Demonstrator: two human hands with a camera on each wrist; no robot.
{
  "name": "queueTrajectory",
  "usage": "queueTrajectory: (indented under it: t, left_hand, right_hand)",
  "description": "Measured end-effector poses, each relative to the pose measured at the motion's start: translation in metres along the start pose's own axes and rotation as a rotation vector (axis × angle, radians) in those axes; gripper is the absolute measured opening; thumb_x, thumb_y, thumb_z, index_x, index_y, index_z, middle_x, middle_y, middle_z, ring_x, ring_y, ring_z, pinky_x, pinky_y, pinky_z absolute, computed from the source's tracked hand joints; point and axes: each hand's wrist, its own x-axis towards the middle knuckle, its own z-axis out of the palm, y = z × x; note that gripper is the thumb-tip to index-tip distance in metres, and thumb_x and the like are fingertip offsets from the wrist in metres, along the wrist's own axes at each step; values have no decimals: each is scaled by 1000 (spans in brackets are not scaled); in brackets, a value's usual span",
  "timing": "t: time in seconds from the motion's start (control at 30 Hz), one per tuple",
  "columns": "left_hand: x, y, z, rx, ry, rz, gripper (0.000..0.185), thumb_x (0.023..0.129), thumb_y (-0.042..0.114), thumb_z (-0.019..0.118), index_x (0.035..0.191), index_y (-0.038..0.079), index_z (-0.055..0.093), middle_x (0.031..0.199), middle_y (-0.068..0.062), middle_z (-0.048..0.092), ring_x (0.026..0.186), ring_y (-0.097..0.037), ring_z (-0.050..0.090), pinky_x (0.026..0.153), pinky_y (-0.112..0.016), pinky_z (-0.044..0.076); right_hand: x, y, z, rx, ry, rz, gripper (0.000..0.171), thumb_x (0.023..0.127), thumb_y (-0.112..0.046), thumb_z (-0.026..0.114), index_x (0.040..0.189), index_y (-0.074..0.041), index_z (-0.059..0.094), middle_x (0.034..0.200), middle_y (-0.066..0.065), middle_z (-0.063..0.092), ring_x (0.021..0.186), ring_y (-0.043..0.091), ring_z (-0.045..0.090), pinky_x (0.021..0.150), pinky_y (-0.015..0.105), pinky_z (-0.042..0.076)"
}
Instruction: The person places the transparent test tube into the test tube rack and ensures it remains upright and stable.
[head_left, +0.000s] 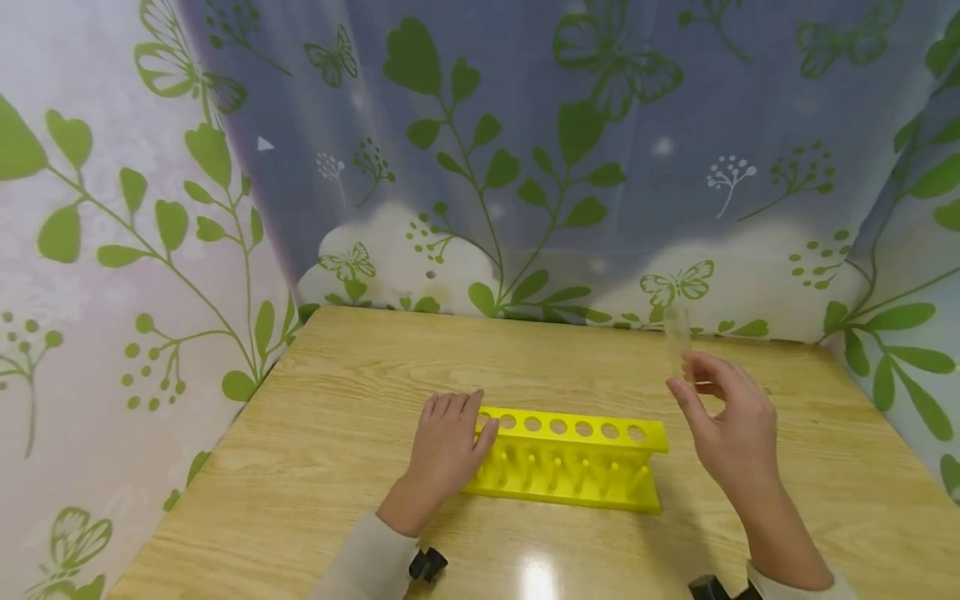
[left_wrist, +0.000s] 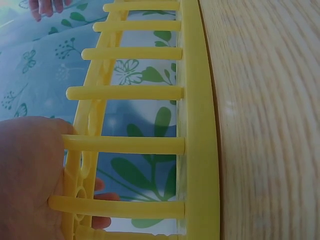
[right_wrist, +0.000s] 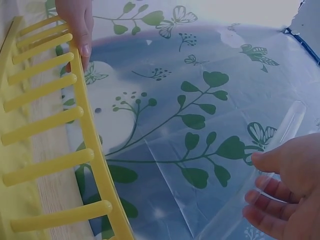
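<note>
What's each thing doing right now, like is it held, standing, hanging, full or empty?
Yellow rack: standing upright on the table, no tubes in its visible holes.
Clear tube: held up off the table; too faint to tell if anything's inside.
Left hand: gripping one end of the rack.
Right hand: pinching the tube, apart from the rack.
Patterned cloth: hanging behind the table.

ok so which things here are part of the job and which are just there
Part of the job:
yellow rack, gripped by the left hand
clear tube, held in the right hand

Just there:
leafy backdrop
black wrist gadgets
table, merely the work surface
</note>
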Motion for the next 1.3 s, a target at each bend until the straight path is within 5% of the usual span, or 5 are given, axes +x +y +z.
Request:
queueTrajectory:
  t: [0.33,0.53,0.77,1.07,1.3]
  left_hand:
    - [0,-1,3,4,22,8,52,102,40,45,139,3,51,128,-14,58,121,-32,50,110,-52,30]
    - [-2,-1,5,-4,22,10,52,102,39,45,139,3,50,128,-14,58,121,-33,50,110,-53,30]
    - [0,-2,4,-2,23,12,53,102,41,43,140,3,50,129,-13,58,121,-32,50,110,-52,30]
    - [0,0,2,-15,22,5,52,102,39,45,139,3,50,128,-14,58,122,-33,50,110,-52,29]
    - [0,-1,3,-16,21,3,53,102,40,45,139,3,50,129,-14,58,121,-32,50,110,-52,30]
  right_hand:
    - [0,-1,-1,33,30,-28,37,73,14,77,107,10,64,91,21,64,91,-14,48,81,0,40]
    - [-2,-3,0,46,65,-63,38,70,16,78,105,9,65,90,14,64,87,7,61,82,3,43]
    - [1,-6,-2,88,45,-41,30,73,17,74,99,10,60,89,13,60,97,-13,53,83,5,45]
    - [1,-5,-1,128,54,-32,32,74,16,74,101,11,58,91,-6,60,91,-4,58,82,7,46]
    - [0,-4,1,168,42,-45,38,73,19,73,106,12,56,92,-5,59,90,-1,59,80,8,48]
